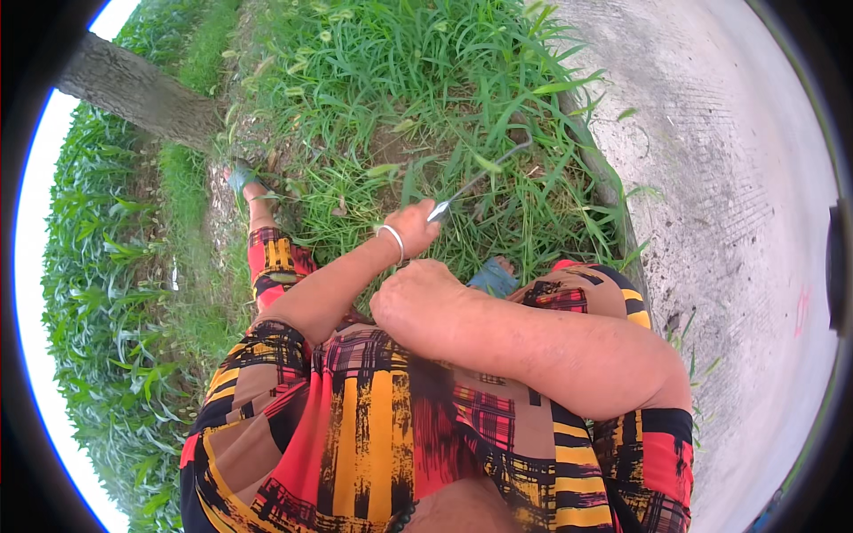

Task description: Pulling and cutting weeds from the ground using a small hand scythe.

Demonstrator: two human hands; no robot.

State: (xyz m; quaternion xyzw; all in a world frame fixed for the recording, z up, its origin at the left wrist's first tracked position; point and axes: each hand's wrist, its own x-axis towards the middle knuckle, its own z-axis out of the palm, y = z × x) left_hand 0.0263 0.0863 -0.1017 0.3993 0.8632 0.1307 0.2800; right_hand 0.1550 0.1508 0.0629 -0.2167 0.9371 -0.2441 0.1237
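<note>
A bracelet circles the wrist of my left hand [414, 228], which is closed around the handle end of a thin-necked metal hand tool [476, 178]. The tool reaches up and right into green grass [373, 73]; its neck bends near the far end, where leaves partly hide it. Just below the left hand, my right hand [418, 286] is curled with its back to the camera. Its fingers are hidden, so whether it also grips the handle cannot be told. Cut or flattened grass [520, 230] and bare soil [393, 150] lie around the tool.
A concrete pavement [720, 200] with a raised edge [593, 160] runs along the right. A tree trunk [143, 90] stands at the upper left beside leafy crop plants [100, 280]. My feet, in blue footwear [493, 276], are set apart in the grass.
</note>
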